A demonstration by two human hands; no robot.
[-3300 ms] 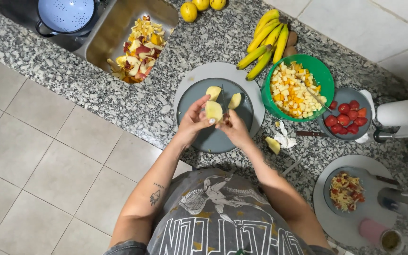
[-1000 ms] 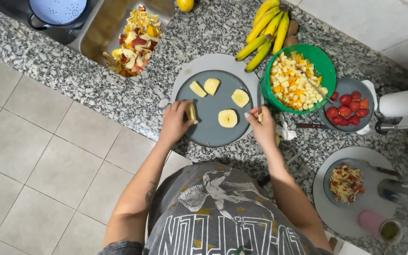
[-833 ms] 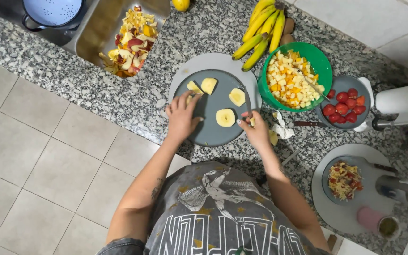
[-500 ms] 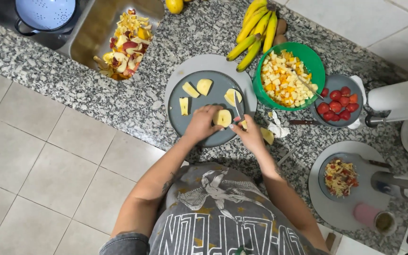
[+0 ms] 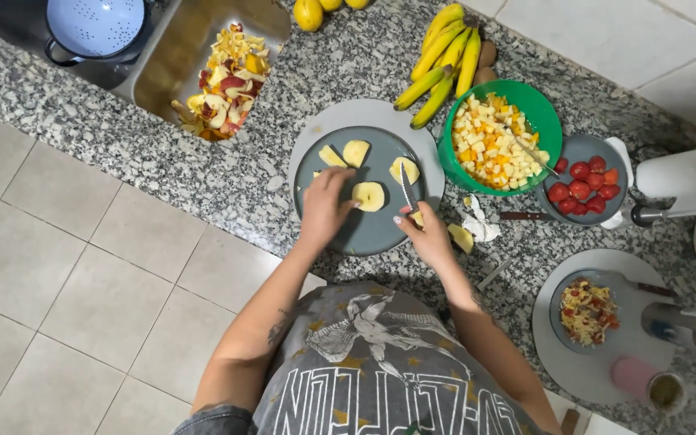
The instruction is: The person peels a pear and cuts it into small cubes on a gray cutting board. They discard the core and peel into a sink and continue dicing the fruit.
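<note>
My left hand [image 5: 325, 205] lay flat on the round grey plate [image 5: 372, 234], fingers pressed down beside the pale yellow fruit slice [image 5: 369, 196] in the middle, tips just touching it. My right hand [image 5: 427, 234] was closed tight around the handle of a small silver knife [image 5: 407, 187], blade pointing up toward the far rim of the plate. Three more pale slices [image 5: 355, 152] sat near that far rim.

To cut well, I thought I should curl my left fingertips back from the blade and hold the slice so it could not slide.

The plate sat on a bigger light round board [image 5: 340, 121] near the front edge of the speckled stone counter [image 5: 122, 137]. Just past its right side stood a green bowl of chopped yellow fruit [image 5: 499, 138], with a bunch of yellow bananas [image 5: 445, 56] behind it and a grey dish of red berries [image 5: 586, 179] further right. Peels [image 5: 223, 80] filled the metal sink at the back left.

My right hand hid the knife handle. I could not tell what fruit the slices were.
</note>
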